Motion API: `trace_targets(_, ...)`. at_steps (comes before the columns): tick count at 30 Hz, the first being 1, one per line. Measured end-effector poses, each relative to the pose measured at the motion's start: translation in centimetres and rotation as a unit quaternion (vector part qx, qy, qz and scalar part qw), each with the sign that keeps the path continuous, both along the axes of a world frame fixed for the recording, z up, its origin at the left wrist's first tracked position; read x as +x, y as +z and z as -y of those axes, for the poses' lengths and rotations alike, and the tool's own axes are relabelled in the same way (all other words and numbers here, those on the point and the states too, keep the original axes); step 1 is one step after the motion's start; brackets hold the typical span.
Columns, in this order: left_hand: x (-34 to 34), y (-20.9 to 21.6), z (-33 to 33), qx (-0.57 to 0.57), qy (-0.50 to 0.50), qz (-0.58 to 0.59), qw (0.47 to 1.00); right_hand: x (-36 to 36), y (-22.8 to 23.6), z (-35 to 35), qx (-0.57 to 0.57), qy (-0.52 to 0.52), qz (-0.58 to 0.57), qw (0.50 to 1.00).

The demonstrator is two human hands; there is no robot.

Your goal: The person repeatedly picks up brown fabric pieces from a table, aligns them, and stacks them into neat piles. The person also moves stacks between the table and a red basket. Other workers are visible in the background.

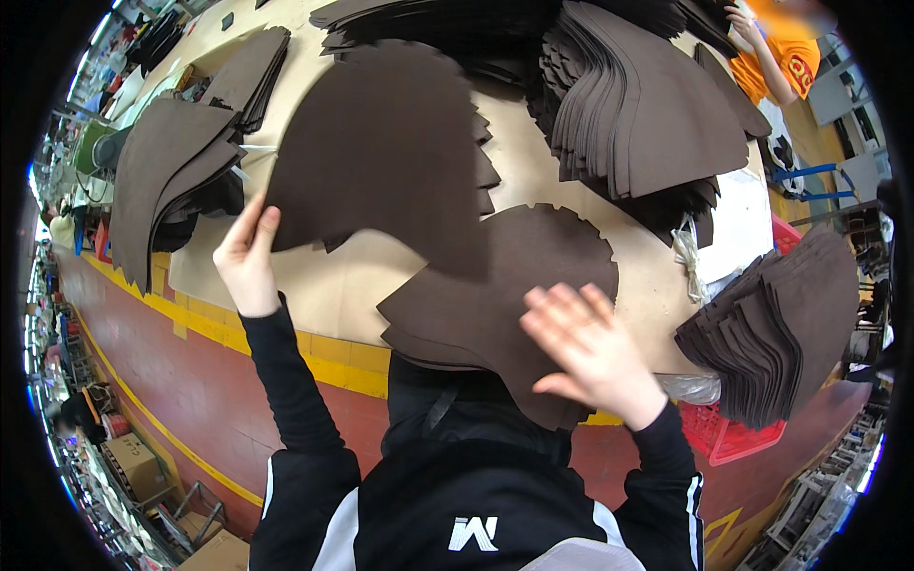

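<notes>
My left hand [249, 255] pinches the lower left corner of a dark brown cut panel [381, 143], thumb on top. The panel has a curved, notched edge and is slightly blurred; it hangs over the table, partly above other brown pieces. Over a second stack of brown panels [514, 295] at the table's near edge is my right hand [581, 347], fingers stretched and a little blurred. Nothing shows in it, and I cannot tell whether it touches the top panel. That stack overhangs the edge toward my body.
Piles of brown panels stand at the left [171, 162], far right [638, 114] and back. More panels [781, 324] fan out above a red plastic basket [728, 433] at right. A clear plastic bag [687, 257] lies nearby. A person in orange [781, 57] stands across the table [324, 295].
</notes>
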State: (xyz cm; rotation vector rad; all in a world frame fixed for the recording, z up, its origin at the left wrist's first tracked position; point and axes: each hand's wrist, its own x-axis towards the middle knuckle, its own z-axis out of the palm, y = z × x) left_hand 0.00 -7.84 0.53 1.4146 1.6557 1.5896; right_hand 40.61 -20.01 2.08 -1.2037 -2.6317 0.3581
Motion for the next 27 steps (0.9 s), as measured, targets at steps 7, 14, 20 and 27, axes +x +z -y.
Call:
trace_targets(7, 5.8, 0.4, 3.2, -0.103, -0.204, -0.117, 0.966, -3.3, -3.1, -0.9, -0.029, -0.005, -0.004, 1.0)
trace_targets(14, 10.3, -2.7, 6.8, -0.108, -0.267, -0.207, 0.935, 0.8, -3.6, -7.0, 0.004, -0.119, -0.001, 0.993)
trace_targets(20, 10.5, -1.0, 7.3, -0.089, -0.254, -0.102, 0.958, 4.4, -4.0, -7.8, 0.061, -0.244, 0.025, 0.968)
trace_targets(27, 3.3, -0.7, 2.2, -0.01, -0.06, 0.009, 0.998, 1.5, -0.8, -2.1, 0.015, -0.125, -0.023, 0.992)
